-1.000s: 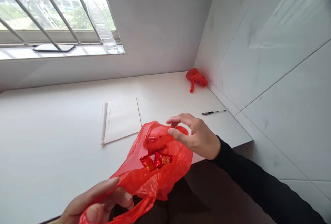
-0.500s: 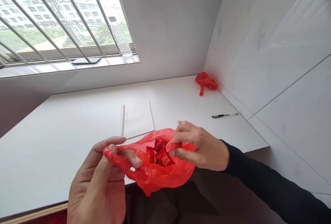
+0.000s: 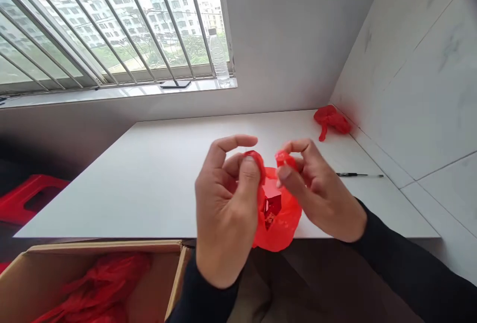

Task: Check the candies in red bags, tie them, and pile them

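While both hands are raised over the near edge of the table (image 3: 149, 179), a red plastic bag (image 3: 279, 236) hangs between and below them, its upper ends in the person's fingers. The left hand (image 3: 227, 208) pinches one gathered end, thumb pressed on the plastic against the bent fingers; a loop of red film shows above and past the thumb tip, and the forefinger extends over it, clear of the film. The right hand (image 3: 324, 201) grips another gathered end between thumb and curled forefinger, a short red tuft standing out at the tips. The two sets of fingertips are near each other, not touching. The bag's mouth gapes below this gap, and glossy red wrapped pieces (image 3: 273, 206) lie inside, beneath the fingertips and touched by none of the fingers in view; the left hand hides part of the bag. Whether its base bears on the table edge cannot be determined. Just beyond the right hand lies a pen (image 3: 357, 175), partly concealed; a second red bag (image 3: 333, 120) is crumpled at the far corner by the wall. At lower left, a cardboard box (image 3: 160, 276) contains red plastic film (image 3: 112, 283).
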The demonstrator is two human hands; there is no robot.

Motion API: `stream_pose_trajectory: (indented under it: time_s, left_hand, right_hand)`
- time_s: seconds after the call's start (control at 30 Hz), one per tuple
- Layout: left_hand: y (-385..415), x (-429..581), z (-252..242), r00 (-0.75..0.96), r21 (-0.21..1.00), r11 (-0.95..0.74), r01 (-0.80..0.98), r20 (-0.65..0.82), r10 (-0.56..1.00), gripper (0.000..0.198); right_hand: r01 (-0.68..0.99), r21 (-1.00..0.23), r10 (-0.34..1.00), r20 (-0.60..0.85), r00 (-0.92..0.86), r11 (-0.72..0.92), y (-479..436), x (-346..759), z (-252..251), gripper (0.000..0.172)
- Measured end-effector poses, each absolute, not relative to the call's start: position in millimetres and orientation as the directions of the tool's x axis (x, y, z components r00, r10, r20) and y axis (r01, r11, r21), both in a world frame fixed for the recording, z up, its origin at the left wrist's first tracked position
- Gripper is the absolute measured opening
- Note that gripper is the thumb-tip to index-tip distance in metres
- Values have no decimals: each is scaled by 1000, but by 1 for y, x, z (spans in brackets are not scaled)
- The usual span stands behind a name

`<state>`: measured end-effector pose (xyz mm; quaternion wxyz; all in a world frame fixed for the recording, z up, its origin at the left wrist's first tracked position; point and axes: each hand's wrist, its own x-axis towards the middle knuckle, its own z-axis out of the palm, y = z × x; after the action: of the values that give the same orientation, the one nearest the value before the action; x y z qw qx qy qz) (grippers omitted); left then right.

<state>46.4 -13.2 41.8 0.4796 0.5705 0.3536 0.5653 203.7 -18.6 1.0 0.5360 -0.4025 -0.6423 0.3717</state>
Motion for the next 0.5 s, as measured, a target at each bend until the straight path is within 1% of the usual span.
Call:
stream_pose_trajectory:
  time_s: [0.03,0.07,0.1,0.13,0.17,0.2,0.23,0.3,0.37,0.4,0.47,0.5]
  left_hand:
    - [-15,49,38,136,951,-289,-109,303,943,12]
    - [-17,51,34,138,952,-301,-64,307,942,13]
    - [-18,52,31,115,945,-326,-5,324,939,14]
    - [-20,51,27,73,931,-360,58,355,932,16]
    - [-22,49,23,35,913,-394,110,393,919,19]
    - [-24,47,19,32,899,-416,139,416,909,24]
    - [-27,44,15,73,893,-428,141,422,904,30]
    - [-33,40,5,240,902,-420,98,389,890,37]
    - [-37,38,-5,375,914,-393,96,333,865,30]
    - [-38,37,-9,386,916,-386,112,318,866,27]
    - [-37,36,-14,304,922,-369,121,320,897,31]
    - [-36,35,-15,252,932,-351,88,320,913,32]
  right_hand:
    - [139,-922,924,335,-186,362,-20,200,-2,26]
    - [164,-925,925,302,-231,343,-21,197,-5,30]
    - [179,-923,925,296,-240,342,-22,196,-6,25]
    - [185,-919,927,306,-219,347,-24,197,-7,16]
    - [186,-917,930,320,-183,352,-25,199,-6,12]
    - [189,-915,931,334,-147,358,-26,201,-4,14]
    - [192,-911,930,349,-117,366,-27,203,-1,16]
    - [220,-903,929,360,-82,369,-29,207,6,18]
    - [281,-892,933,356,-45,354,-30,210,13,15]
    - [313,-885,935,354,-31,345,-32,211,16,13]
    - [356,-855,919,394,-24,376,-36,216,18,18]
    - [368,-831,898,440,-22,417,-39,220,18,20]
